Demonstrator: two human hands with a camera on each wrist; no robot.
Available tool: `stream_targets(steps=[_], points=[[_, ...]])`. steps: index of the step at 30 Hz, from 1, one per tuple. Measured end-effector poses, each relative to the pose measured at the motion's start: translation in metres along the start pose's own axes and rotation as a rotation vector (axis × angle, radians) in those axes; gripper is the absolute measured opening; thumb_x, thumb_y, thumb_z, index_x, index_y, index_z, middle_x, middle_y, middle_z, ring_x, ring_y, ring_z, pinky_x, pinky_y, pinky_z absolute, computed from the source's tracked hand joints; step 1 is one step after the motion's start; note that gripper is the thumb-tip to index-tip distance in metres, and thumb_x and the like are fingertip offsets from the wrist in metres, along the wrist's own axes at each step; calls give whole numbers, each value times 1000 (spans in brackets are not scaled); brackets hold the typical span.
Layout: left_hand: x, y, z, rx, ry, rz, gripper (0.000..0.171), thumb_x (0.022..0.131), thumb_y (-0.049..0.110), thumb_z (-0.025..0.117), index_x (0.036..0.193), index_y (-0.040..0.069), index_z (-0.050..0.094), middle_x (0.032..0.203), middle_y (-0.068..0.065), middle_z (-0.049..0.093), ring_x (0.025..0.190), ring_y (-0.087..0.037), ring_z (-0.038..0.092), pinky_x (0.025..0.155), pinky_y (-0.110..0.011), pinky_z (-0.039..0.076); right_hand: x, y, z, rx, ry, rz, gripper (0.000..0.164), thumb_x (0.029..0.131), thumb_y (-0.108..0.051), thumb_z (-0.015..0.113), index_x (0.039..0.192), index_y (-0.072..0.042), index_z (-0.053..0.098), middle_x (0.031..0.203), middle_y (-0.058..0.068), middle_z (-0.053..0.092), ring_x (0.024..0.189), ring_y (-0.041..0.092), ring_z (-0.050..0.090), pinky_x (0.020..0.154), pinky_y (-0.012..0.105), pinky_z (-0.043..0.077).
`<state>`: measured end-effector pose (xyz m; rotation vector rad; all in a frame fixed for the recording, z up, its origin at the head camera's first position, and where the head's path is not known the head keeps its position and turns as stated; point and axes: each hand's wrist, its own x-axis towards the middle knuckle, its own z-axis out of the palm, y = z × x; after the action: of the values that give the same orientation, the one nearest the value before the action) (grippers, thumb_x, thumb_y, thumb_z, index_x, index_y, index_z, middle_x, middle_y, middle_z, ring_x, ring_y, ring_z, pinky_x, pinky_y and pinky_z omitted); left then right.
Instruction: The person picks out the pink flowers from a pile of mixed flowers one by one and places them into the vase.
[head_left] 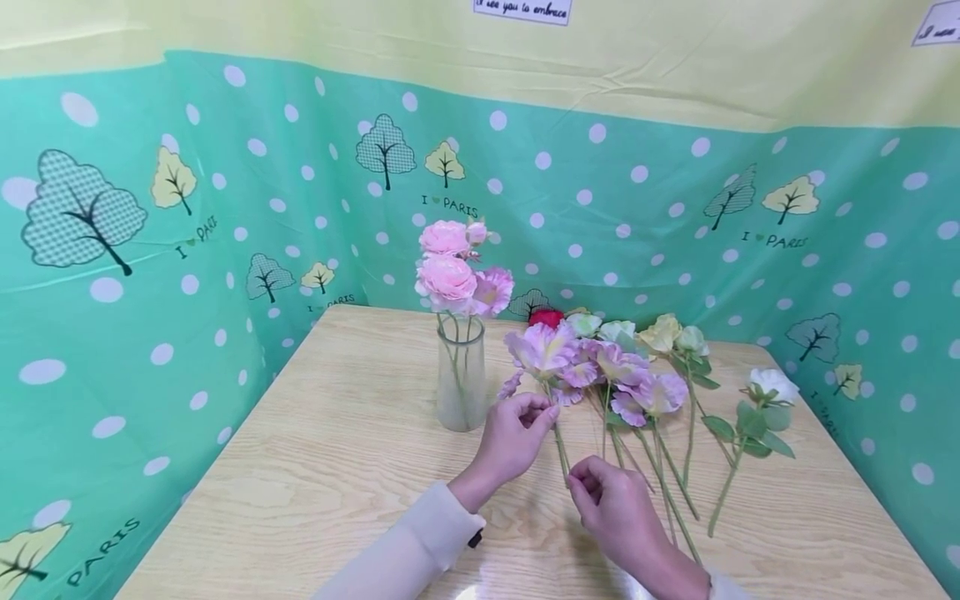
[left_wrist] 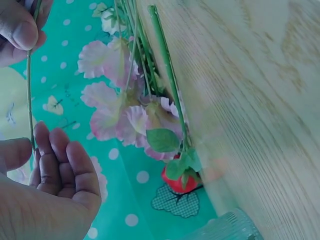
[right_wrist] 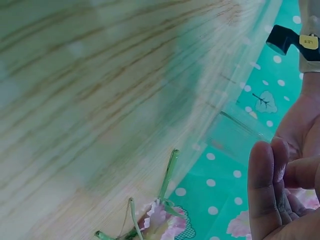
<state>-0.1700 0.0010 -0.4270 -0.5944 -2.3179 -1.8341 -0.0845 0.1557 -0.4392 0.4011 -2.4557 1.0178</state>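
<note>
Both hands hold a light purple artificial flower (head_left: 546, 348) over the table. My left hand (head_left: 517, 437) pinches its thin green stem (left_wrist: 30, 95) just below the bloom, between thumb and fingers. Lower down, near the stem's end, my right hand (head_left: 618, 512) pinches the same stem. Left of the bloom stands a clear glass vase (head_left: 461, 383), upright. In it are pink flowers (head_left: 447, 279) and one purple-pink flower (head_left: 493, 292). Close behind and to the right of my hands lie more purple flowers (head_left: 656, 393), their stems toward me.
At the back of the wooden table (head_left: 315, 467) lie a red flower (head_left: 545, 317), pale green flowers (head_left: 617, 331) and a cream flower (head_left: 660, 333). A white rose (head_left: 772, 386) with leaves lies apart at the right. A patterned green cloth (head_left: 637, 225) hangs around the table.
</note>
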Motion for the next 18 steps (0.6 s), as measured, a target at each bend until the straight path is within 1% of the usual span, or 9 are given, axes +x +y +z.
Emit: stream_targets(steps=[4,7,10,13,18], points=[[0,1,0,-3,8,9,12,92,17,64,90,6,70,77,-6,69,63,-6,60,60,-23,51,0,-1,0,6,-20,24,24,75,7,74,71,-14,64,58,-16,56,49,-6,49,42,13,42],[0,2,0,-4,12,9,11,91,16,65,89,6,70,76,-5,69,63,-6,60,60,-23,52,0,-2,-1,6,-34,41,24,76,6,74,72,-15,64,58,-17,55,49,-6,49,42,14,43],[0,4,0,-6,22,23,10,91,15,65,88,7,69,76,-5,69,63,-5,59,60,-23,52,1,-1,-1,-4,-39,36,24,76,5,74,72,-16,64,59,-17,56,49,-6,49,43,13,43],[-1,6,0,4,37,59,11,91,17,66,87,7,70,76,-4,69,63,-5,59,60,-23,52,1,1,-1,-18,-41,30,23,76,4,74,73,-16,65,60,-17,57,49,-6,49,44,12,42],[0,7,0,34,68,160,12,91,18,65,86,9,71,76,-3,69,65,-4,60,61,-21,52,3,3,-2,-41,-44,51,15,79,-4,75,75,-16,66,63,-15,61,51,-6,51,47,13,44]])
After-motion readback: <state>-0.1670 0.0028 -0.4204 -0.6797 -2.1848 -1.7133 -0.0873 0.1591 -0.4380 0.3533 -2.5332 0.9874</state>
